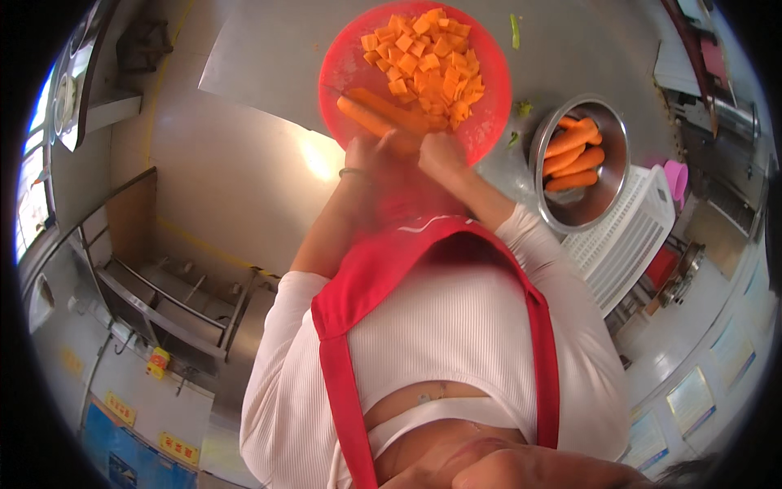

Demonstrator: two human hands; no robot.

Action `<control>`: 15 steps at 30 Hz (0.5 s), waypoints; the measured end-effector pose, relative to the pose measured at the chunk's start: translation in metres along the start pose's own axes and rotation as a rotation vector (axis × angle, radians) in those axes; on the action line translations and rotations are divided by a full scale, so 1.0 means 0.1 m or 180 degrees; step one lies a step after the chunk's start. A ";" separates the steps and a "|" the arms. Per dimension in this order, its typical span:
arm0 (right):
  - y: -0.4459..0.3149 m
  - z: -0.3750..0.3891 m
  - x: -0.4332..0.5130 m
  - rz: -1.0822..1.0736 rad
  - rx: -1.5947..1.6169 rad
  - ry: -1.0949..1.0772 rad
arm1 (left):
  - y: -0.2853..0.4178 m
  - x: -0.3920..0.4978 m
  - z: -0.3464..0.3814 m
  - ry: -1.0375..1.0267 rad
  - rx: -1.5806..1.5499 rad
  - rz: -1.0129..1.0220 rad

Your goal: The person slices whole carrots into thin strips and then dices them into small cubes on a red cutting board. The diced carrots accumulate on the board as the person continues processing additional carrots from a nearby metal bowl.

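A round red cutting board (348, 67) lies before me, with a heap of diced carrot (421, 58) on its far half. Fingers of my left hand (365, 151), which has a dark band at the wrist, rest on a peeled carrot length (361, 116) at the near edge. Closed in a fist, my right hand (443, 153) seems to grip a knife (333, 90). Only the blade's thin tip shows clearly, pointing up and left past the carrot. The handle is hidden and the area between the hands is blurred.
On the metal table (269, 61), a steel bowl (617, 165) with several peeled carrots (574, 153) stands at the right. Beside it are a white plastic basket (635, 238) and a pink cup (676, 179). Green scraps (515, 32) lie near the board. My red apron (391, 257) hangs below my hands.
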State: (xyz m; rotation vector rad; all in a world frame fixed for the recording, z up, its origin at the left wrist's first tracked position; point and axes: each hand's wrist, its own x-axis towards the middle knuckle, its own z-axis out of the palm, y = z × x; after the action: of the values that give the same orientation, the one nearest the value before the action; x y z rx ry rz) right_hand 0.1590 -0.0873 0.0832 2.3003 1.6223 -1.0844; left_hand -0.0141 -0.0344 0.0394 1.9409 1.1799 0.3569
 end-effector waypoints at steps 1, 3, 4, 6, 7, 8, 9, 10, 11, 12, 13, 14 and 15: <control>0.01 -0.14 -0.06 0.0085 0.0126 0.0048 | 0.04 0.04 -0.03 -0.0019 -0.0008 -0.0052; 0.19 -0.17 -0.21 0.0029 0.0067 -0.0090 | 0.14 0.11 -0.08 -0.0087 -0.0048 -0.0169; 0.23 -0.11 -0.22 0.0088 0.0036 -0.0002 | 0.19 0.13 -0.09 -0.0129 -0.0045 -0.0222; 0.27 0.08 -0.22 0.0182 -0.0015 0.0171 | 0.30 0.13 -0.14 -0.0229 0.0013 -0.0337; 0.27 0.13 -0.23 0.0176 -0.0021 0.0213 | 0.27 0.15 -0.13 -0.0242 -0.0016 -0.0339; 0.26 0.18 -0.25 0.0171 -0.0025 0.0257 | 0.27 0.15 -0.12 -0.0267 -0.0060 -0.0335; 0.25 0.23 -0.27 0.0162 -0.0017 0.0279 | 0.17 0.11 -0.06 -0.0272 -0.0182 -0.0300; 0.25 0.25 -0.29 0.0068 0.0055 0.0411 | 0.06 0.10 0.00 -0.0283 -0.0358 -0.0364; 0.25 0.25 -0.32 -0.0009 0.0066 0.0416 | -0.04 0.06 0.07 -0.0299 -0.0534 -0.0438; 0.22 0.21 -0.35 -0.0089 0.0082 0.0436 | -0.09 0.09 0.08 -0.0314 -0.0746 -0.0612; 0.20 0.17 -0.39 -0.0169 0.0099 0.0456 | -0.14 0.10 0.10 -0.0329 -0.0957 -0.0787; 0.18 0.15 -0.41 -0.0230 0.0243 0.0589 | -0.19 0.08 0.12 -0.0345 -0.1107 -0.0938; 0.17 0.14 -0.45 -0.0281 0.0383 0.0719 | -0.12 0.07 0.08 -0.0370 -0.1263 -0.1092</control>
State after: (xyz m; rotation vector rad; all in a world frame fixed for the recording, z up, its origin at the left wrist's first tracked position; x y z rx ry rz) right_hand 0.1593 -0.1359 0.0958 2.5309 1.7998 -0.9958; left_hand -0.0129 -0.0301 0.0245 1.3733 1.2327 0.2666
